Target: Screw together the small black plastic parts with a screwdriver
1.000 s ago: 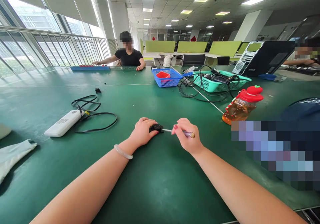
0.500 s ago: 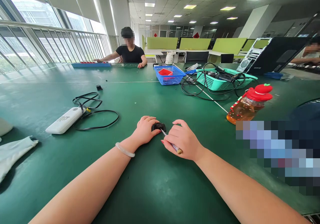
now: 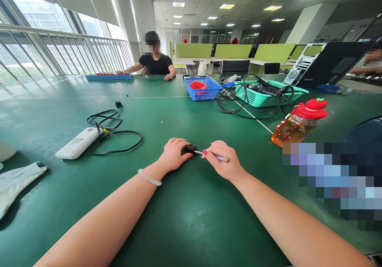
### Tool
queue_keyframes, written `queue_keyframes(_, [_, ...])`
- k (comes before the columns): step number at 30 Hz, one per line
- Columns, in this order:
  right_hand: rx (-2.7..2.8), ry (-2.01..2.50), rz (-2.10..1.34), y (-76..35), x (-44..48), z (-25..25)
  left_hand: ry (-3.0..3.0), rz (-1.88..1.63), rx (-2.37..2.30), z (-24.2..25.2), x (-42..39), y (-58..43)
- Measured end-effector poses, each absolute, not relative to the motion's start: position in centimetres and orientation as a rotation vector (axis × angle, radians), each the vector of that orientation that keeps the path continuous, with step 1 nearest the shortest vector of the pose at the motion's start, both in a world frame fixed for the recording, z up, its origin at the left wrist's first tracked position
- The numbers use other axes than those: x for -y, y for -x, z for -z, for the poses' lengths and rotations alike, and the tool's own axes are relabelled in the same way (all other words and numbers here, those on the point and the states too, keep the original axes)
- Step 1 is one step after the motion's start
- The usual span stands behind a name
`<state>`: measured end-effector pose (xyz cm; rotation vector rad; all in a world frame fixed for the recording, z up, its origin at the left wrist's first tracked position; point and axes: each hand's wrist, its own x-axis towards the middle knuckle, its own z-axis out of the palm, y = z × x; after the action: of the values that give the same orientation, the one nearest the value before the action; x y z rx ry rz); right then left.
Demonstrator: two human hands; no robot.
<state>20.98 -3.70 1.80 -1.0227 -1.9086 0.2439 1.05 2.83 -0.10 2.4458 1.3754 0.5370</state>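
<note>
My left hand [image 3: 173, 155] is closed around the left side of a small black part [image 3: 189, 149], holding it down on the green tabletop [image 3: 191, 223]. The fingers cover some of this part, so its exact kind cannot be made out. In my right hand [image 3: 225, 164] is a small screwdriver [image 3: 221, 158], pinched between thumb and fingers. Its thin pale shaft points left, and the tip meets or nearly meets the part's right side. The handle lies almost level, with a brownish end toward the right.
A white power bank [image 3: 76, 143] with a black cable [image 3: 131, 133] lies left. Farther back stand a blue basket [image 3: 205, 94] and a green basket [image 3: 256, 100] with tangled cables. A red-lidded bottle [image 3: 294, 127] is at right. Across the table sits a person [image 3: 156, 64].
The screwdriver has swung from a steep slant to nearly level, its handle end moving right and up. My right hand has shifted slightly right. My left hand stays on the black part.
</note>
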Motion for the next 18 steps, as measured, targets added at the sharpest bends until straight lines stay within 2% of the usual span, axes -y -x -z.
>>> queue_keyframes(6, [1.437,1.230,-0.667,-21.2,2.8,-0.9,-2.434,-0.516,-1.381,0.1,-2.8,-1.1])
queue_keyframes(18, [0.881,1.199,-0.997,-21.0,1.7,-0.4,-2.426,-0.493,-1.397,0.0,-2.8,-1.1])
